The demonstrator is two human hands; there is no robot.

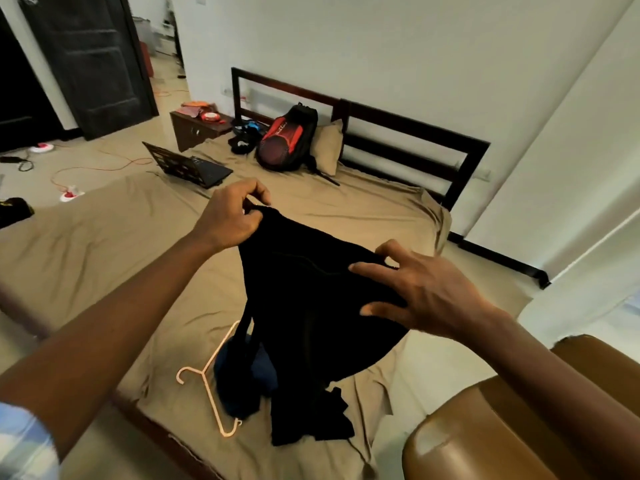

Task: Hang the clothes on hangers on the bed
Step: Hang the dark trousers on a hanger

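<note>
A black garment (311, 306) hangs in the air over the near end of the bed (104, 244), its lower part draping onto the sheet. My left hand (230, 216) pinches its upper left corner. My right hand (422, 292) grips the upper right edge, thumb under and fingers spread on top. Beneath the garment a pale pink hanger (211, 393) lies flat on the sheet. A dark blue piece of clothing (242, 379) is bunched on that hanger, partly hidden by the black fabric.
An open laptop (188, 166) sits on the bed's far left edge. A red and black backpack (287, 140) leans on a pillow (327, 147) by the headboard. A brown leather seat (485, 427) stands at the near right. Cables lie on the floor to the left.
</note>
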